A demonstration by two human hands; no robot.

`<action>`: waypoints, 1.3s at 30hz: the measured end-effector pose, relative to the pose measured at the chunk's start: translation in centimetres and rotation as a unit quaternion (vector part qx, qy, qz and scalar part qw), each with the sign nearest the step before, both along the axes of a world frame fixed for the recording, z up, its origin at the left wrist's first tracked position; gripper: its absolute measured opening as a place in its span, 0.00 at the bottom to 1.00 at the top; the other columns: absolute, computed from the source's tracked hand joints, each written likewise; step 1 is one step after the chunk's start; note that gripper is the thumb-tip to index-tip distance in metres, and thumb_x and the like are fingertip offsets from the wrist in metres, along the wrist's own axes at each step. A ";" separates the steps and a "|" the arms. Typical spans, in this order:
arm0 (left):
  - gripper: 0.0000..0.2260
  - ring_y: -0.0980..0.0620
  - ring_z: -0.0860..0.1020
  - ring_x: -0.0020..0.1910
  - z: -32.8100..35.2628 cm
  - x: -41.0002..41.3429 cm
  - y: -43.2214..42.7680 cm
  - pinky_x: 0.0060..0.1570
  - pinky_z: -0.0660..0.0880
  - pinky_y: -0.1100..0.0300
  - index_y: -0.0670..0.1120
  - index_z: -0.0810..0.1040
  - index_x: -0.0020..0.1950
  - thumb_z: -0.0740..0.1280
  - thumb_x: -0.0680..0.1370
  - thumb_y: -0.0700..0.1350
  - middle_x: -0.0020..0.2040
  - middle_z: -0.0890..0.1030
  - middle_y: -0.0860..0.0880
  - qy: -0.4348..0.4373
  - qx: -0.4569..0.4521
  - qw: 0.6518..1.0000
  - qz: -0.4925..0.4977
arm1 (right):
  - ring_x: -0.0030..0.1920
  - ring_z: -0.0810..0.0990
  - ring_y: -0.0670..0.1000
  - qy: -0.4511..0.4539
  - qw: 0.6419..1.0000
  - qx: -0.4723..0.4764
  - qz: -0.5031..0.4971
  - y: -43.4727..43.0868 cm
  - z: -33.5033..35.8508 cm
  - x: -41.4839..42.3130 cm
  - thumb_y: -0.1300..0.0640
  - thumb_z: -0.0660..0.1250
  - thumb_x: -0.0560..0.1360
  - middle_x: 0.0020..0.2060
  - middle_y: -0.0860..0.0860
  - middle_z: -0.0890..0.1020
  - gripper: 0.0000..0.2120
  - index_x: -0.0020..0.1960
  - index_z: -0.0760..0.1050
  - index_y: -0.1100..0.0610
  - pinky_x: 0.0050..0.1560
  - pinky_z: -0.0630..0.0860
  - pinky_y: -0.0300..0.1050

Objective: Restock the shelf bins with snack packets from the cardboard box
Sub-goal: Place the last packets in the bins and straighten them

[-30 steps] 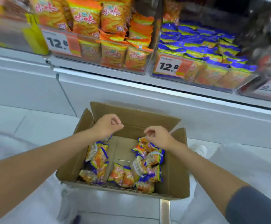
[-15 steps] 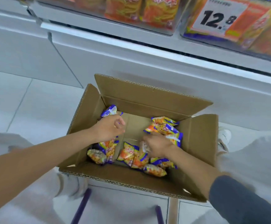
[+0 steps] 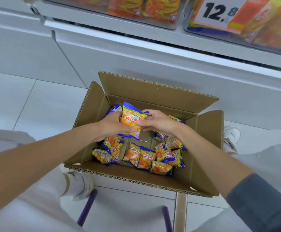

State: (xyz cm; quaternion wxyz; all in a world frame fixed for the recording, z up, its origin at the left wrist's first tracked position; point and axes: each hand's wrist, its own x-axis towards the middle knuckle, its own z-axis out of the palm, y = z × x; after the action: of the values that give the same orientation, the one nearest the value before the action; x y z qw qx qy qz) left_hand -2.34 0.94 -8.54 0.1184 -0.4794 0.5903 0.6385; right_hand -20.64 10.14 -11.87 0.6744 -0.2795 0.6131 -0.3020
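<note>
An open cardboard box stands on the floor below the shelf. Several orange-and-blue snack packets lie on its bottom. Over the box's middle, my left hand and my right hand both grip a small bunch of packets, with one snack packet facing up between them. More packet edges stick out behind my left hand. At the top of the view are the shelf bins: one with orange packets, one with blue-and-yellow packets.
A white shelf base rises just behind the box. A price tag reading 12.8 hangs on the right bin. My knees in light trousers flank the box, white shoes beside it. Purple stool legs show below.
Both hands went down into the box, took packets, and came together over its middle holding them. The camera tipped downward, so the shelf bins slid to the top edge.
</note>
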 end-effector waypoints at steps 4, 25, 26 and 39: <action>0.19 0.54 0.79 0.48 -0.7 1.3 -0.1 0.45 0.78 0.58 0.48 0.71 0.58 0.76 0.72 0.45 0.51 0.79 0.50 -0.047 -0.058 0.996 0.042 | 0.66 0.74 0.49 0.101 0.980 0.074 0.158 0.6 -4.6 0.3 0.56 0.74 0.72 0.66 0.49 0.77 0.34 0.74 0.65 0.54 0.66 0.70 0.43; 0.27 0.51 0.76 0.59 -0.7 2.2 -0.7 0.56 0.77 0.53 0.49 0.60 0.72 0.69 0.77 0.39 0.61 0.76 0.51 -0.003 -0.080 0.997 0.009 | 0.61 0.75 0.49 0.212 0.963 0.010 0.166 1.6 -7.9 4.3 0.58 0.75 0.72 0.60 0.50 0.77 0.23 0.65 0.74 0.56 0.62 0.72 0.44; 0.27 0.51 0.76 0.60 -0.4 2.0 -0.7 0.56 0.77 0.51 0.49 0.59 0.72 0.68 0.78 0.40 0.61 0.75 0.50 0.005 -0.082 0.997 0.010 | 0.59 0.75 0.47 0.207 0.969 -0.008 0.134 1.3 -5.8 3.2 0.59 0.75 0.72 0.58 0.48 0.77 0.22 0.64 0.75 0.55 0.60 0.72 0.42; 0.22 0.56 0.81 0.55 10.5 -6.4 2.2 0.57 0.75 0.62 0.52 0.70 0.65 0.64 0.76 0.63 0.60 0.80 0.50 0.221 -0.076 0.972 0.029 | 0.59 0.73 0.47 0.307 0.914 -0.255 -0.072 0.1 16.7 -2.9 0.65 0.77 0.68 0.59 0.50 0.72 0.28 0.65 0.71 0.55 0.55 0.73 0.41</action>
State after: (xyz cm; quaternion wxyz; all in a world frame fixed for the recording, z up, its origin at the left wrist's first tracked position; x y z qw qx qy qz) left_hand -8.76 3.11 1.93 -0.0700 -0.3512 0.6342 0.6852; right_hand -23.57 10.27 4.82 0.3350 -0.4761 0.7106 -0.3952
